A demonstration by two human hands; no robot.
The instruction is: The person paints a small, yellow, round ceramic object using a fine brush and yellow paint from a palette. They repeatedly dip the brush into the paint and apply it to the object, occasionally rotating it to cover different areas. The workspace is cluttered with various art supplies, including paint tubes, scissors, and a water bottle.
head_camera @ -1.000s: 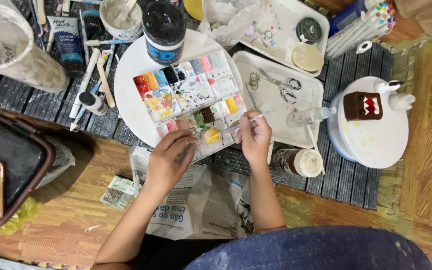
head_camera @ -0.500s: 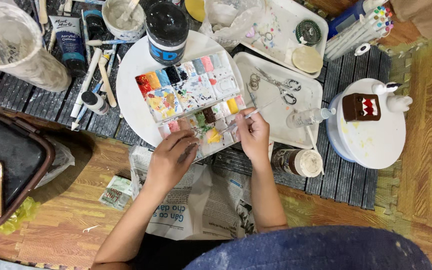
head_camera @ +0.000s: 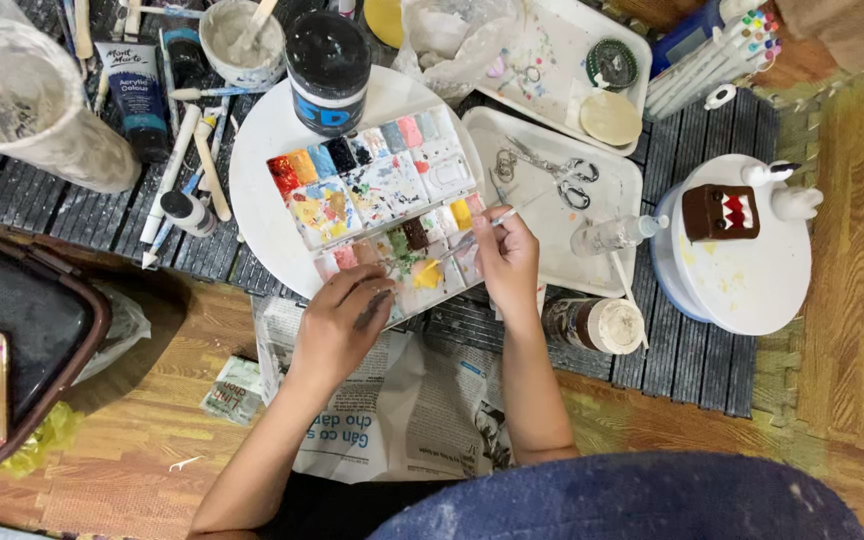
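Down at the near edge of the paint palette (head_camera: pixel 377 205), the left hand (head_camera: pixel 342 325) rests with curled fingers pressed on the palette's rim, steadying it. Just beside it, the right hand (head_camera: pixel 507 262) is closed in a pinch around a thin brush (head_camera: pixel 472 238), whose tip reaches leftward into the yellow and green wells between the two hands. Under the palette sits a round white board (head_camera: pixel 262 190). Beyond the right hand lies a white tray (head_camera: pixel 602 215) with scissors (head_camera: pixel 542 178). Below both wrists, newspaper (head_camera: pixel 402 410) is spread out. Well to the right stands a brown box-shaped figure (head_camera: pixel 719 212) on a white turntable (head_camera: pixel 752 280).
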